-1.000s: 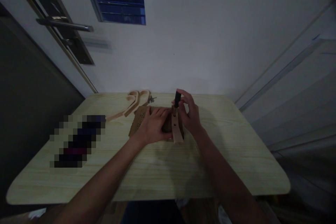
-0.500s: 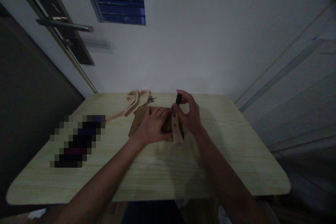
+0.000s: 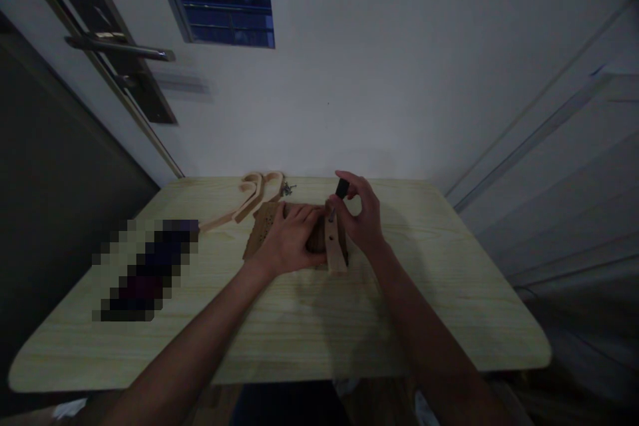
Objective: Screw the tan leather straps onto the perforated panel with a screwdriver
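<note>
My left hand (image 3: pixel 292 236) lies across a brown wooden board (image 3: pixel 257 237) with small cut-out holes, its fingers over the far side and its thumb near the front, holding it to the table. A pale wooden strip (image 3: pixel 336 258) with dark screw holes lies across the board's right end, touching or close to my left fingertips and thumb. My right hand (image 3: pixel 364 210) pinches the black handle of a screwdriver (image 3: pixel 342 188). Its thin shaft slants down to a hole in the strip. The tip and any screw under it are too small to make out.
Curved pale wooden pieces (image 3: pixel 259 192) lie at the back left beside a small heap of screws (image 3: pixel 288 189). A blurred-out dark item (image 3: pixel 150 269) is on the left of the table (image 3: pixel 279 339). Behind stands a white door with a metal handle (image 3: pixel 120 48).
The screwdriver handle has tilted a little to the right, and its shaft now shows below my right fingers. My left hand keeps its place on the board.
</note>
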Demonstrator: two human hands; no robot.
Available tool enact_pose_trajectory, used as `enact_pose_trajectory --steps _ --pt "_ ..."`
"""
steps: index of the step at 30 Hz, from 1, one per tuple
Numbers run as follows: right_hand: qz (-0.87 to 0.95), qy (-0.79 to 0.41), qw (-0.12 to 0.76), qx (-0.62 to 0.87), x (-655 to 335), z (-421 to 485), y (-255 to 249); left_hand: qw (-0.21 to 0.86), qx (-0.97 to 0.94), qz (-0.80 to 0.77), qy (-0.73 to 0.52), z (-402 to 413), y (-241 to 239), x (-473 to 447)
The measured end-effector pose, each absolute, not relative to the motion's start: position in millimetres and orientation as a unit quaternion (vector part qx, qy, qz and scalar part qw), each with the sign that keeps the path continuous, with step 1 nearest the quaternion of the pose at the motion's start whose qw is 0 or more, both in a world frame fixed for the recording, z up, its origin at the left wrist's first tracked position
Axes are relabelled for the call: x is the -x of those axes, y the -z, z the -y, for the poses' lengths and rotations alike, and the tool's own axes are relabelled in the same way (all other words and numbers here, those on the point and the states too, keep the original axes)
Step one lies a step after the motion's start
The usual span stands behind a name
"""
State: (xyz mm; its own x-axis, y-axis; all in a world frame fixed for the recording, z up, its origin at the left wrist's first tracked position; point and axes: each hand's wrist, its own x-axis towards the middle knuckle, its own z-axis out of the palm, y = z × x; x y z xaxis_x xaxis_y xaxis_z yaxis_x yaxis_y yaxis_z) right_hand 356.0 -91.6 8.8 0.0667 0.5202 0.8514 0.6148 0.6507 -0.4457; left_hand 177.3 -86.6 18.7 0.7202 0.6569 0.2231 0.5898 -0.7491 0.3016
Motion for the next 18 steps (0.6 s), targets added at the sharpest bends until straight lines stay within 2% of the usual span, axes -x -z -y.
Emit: enact_pose_trajectory --steps 11,18 --pt "0.696 -0.052 0.592 0.403 -356.4 96.3 -9.8 0.102 -0.921 -0.334 -0.170 86.7 -18.3 -178.1" --pt "0.693 -0.009 0.592 0.412 -356.9 93.7 -6.8 0.098 -0.925 -0.324 -0.169 86.3 -16.5 -177.5"
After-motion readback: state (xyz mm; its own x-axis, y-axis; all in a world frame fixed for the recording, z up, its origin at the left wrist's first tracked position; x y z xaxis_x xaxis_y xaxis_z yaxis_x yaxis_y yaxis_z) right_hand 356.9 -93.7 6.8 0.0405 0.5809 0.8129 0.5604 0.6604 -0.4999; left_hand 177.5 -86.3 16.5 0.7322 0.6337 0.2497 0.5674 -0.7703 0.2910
